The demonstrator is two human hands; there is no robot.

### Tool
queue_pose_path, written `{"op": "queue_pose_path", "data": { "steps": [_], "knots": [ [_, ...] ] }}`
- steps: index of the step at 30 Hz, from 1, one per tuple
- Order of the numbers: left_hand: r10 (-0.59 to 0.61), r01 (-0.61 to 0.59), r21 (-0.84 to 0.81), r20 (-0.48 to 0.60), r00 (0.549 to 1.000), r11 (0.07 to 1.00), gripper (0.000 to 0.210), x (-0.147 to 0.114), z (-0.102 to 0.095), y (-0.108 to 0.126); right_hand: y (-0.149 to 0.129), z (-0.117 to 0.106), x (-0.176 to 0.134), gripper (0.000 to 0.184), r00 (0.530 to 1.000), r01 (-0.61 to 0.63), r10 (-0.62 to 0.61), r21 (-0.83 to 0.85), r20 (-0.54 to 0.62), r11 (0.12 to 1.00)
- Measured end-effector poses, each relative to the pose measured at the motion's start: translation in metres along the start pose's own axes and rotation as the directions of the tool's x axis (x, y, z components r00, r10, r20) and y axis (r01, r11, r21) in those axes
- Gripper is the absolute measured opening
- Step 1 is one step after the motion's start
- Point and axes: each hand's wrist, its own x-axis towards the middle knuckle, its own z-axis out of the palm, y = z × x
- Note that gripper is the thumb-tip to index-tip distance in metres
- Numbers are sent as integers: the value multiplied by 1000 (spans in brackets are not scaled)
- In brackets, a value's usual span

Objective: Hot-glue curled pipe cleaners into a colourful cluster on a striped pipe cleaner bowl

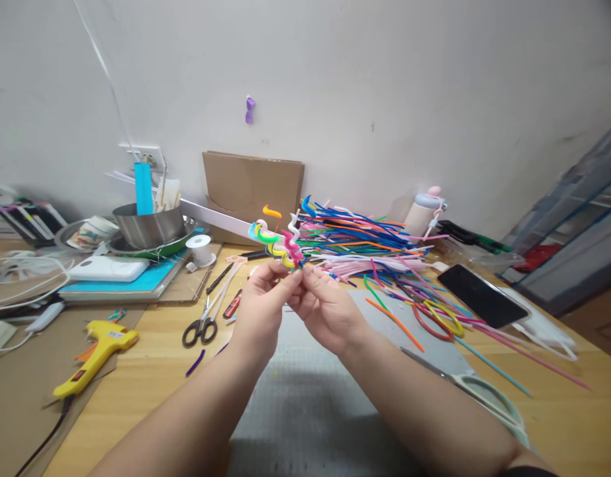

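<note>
Apparently at a joining step, the left hand (263,301) and right hand (328,305) pinched the curled pipe cleaners (291,245) by their base; the next move seemingly called for steadiness.

A wooden table (578,430) carries a grey mat (285,411) — around it, clockwise: piled colourful stems (355,228) at one o'clock, a phone (484,295) (screen dark) at two, pale-handled scissors (461,381) at three, brown cardboard (22,384) at nine, black-handled scissors (202,329) at ten.
</note>
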Motion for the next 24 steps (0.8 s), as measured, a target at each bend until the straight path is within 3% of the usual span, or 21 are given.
{"op": "queue_pose_path", "data": {
  "steps": [5, 10, 18, 20, 24],
  "knots": [
    [-28, 33, -74, 58, 998, 997, 17, 2, -2, 3, -8, -4, 3, 20, 993, -80, 90, -127, 76, 989],
    [-55, 63, -82, 96, 994, 995, 15, 3, -4, 6, -16, -8, 3, 22, 983, -152, 168, -190, 69, 970],
    [-46, 52, -41, 150, 988, 998, 13, 2, -3, 7, -10, -11, 5, 21, 981, -126, 144, -136, 130, 983],
    [-9, 10, -12, 127, 992, 1000, 18, 0, -3, 7, -9, -11, 6, 21, 986, -94, 108, -105, 129, 990],
    [181, -182, 46, 23, 983, 982, 17, 0, -6, 6, -8, -10, 6, 20, 989, -31, 40, -66, 140, 997]
  ]
}}
